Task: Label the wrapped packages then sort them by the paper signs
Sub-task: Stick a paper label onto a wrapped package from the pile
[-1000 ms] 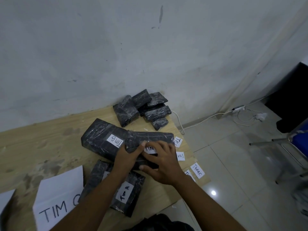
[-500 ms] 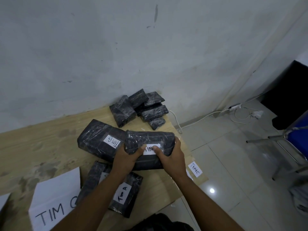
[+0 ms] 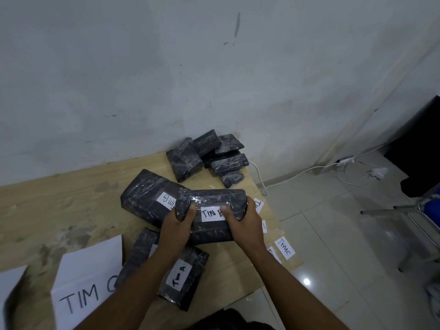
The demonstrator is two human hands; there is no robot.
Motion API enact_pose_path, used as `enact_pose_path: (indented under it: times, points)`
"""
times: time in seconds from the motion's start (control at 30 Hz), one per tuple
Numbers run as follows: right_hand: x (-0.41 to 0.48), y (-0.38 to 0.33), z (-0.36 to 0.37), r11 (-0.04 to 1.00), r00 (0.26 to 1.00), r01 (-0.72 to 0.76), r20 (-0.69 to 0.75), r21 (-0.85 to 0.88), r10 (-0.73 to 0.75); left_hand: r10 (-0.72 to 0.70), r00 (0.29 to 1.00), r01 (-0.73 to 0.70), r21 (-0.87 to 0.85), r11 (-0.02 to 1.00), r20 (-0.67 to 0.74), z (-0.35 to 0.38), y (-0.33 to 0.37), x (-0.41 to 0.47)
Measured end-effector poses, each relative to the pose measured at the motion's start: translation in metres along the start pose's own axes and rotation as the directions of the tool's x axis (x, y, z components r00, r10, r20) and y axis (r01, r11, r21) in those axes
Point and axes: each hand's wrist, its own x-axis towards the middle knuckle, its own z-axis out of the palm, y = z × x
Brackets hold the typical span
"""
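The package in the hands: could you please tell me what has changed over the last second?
The right hand slid off the label to the right end of the held package; with the left hand it now grips the package by its ends. The Tim A package, the unlabelled pile and the paper sign stayed put.

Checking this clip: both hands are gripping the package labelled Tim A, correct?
No. In the head view the left hand and right hand grip the package labelled TIM B; the Tim A package lies nearer, partly under the left forearm.
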Motion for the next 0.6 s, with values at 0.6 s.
enact_pose_path:
  times: [0.6]
  points:
    - [0.036,-0.031,0.076,0.995,0.986,-0.094,0.134,-0.03,0.097,-0.072,0.972,0.085,0.051,0.995,-0.226,-0.094,-0.017,0.019]
